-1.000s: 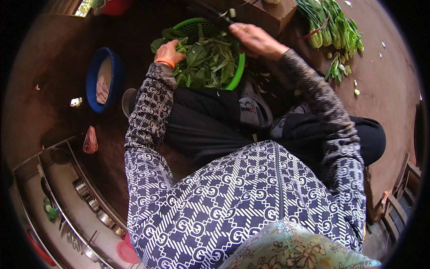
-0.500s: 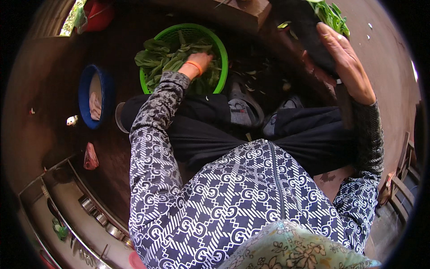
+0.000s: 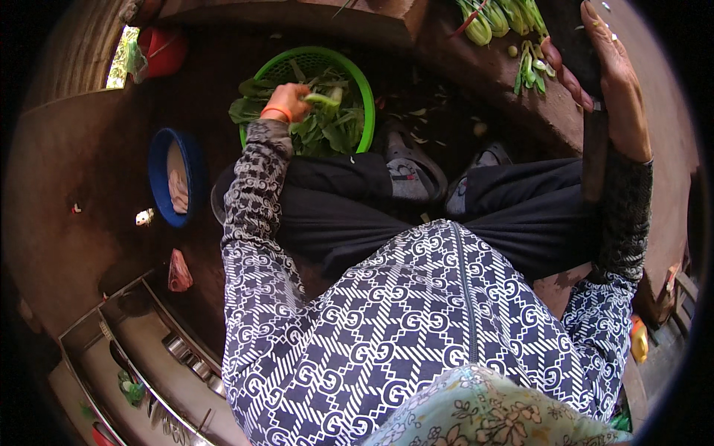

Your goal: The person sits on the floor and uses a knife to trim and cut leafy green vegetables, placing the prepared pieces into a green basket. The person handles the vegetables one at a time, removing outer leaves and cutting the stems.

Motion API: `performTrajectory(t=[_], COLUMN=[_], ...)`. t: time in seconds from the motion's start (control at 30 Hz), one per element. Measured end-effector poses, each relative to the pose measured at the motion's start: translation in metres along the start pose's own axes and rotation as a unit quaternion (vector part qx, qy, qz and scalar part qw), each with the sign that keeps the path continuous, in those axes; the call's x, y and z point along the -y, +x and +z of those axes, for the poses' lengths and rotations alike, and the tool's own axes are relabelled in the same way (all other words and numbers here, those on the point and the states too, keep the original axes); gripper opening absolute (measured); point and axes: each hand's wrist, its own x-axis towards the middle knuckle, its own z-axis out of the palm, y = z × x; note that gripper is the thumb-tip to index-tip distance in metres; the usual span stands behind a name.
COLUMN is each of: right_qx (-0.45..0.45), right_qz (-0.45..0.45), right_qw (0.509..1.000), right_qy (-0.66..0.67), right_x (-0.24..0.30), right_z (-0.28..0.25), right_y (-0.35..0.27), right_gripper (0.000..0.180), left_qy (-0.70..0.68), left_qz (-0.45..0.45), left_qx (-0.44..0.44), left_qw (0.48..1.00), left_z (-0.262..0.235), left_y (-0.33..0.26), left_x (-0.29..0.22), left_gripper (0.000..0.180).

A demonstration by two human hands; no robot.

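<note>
My left hand is closed on a leafy green stalk, over a round green plastic basket piled with loose leaves. My right hand is at the upper right, its fingers around a large dark knife with the handle running back along my forearm. Its broad dark blade partly blends into the shadow. Beside that hand, several pale green vegetable bunches and a smaller cut piece lie on a brown ledge.
A blue basin with cloudy liquid and a pale cloth-like thing stands on the left. A red bucket is at the upper left. Metal shelving with pots fills the lower left. Leaf scraps litter the floor by my feet.
My left hand has lifted out of the leaves and moved left, now with a stalk in it. My right hand has shifted right with the knife, uncovering the vegetables on the ledge.
</note>
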Motion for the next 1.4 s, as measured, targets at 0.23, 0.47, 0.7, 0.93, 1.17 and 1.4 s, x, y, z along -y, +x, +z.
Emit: performTrajectory(t=[0.23,0.47,0.7,0.93,1.17,1.4], right_qx=[0.005,0.001,-0.005,-0.05,-0.048,-0.205], right_qz=[-0.035,-0.035,-0.022,-0.08,-0.116,-0.176], right_qw=[0.996,0.994,0.995,0.99,0.991,0.962], right_qy=[-0.083,-0.101,-0.099,-0.101,-0.043,0.024], right_x=[-0.033,-0.035,-0.034,-0.042,-0.008,0.004], right_z=[-0.032,-0.044,-0.058,-0.064,-0.05,-0.042], right_y=[0.011,0.012,0.006,0.005,-0.003,-0.011], right_gripper=[0.042,0.05,0.057,0.06,0.044,0.036], left_qy=[0.128,0.316,-0.188,0.128,0.136,0.254], left_qz=[0.043,0.152,0.024,-0.171,-0.199,0.051], left_qx=[-0.117,-0.019,0.041,-0.034,0.164,-0.136], left_qw=[0.984,0.936,0.981,0.976,0.957,0.956], left_z=[0.016,0.085,0.021,-0.017,0.008,-0.063], left_y=[0.021,0.029,0.026,0.046,0.047,-0.018], left_x=[-0.005,-0.028,-0.025,0.077,0.05,-0.099], left_gripper=[0.035,0.045,0.021,0.075,0.071,0.029])
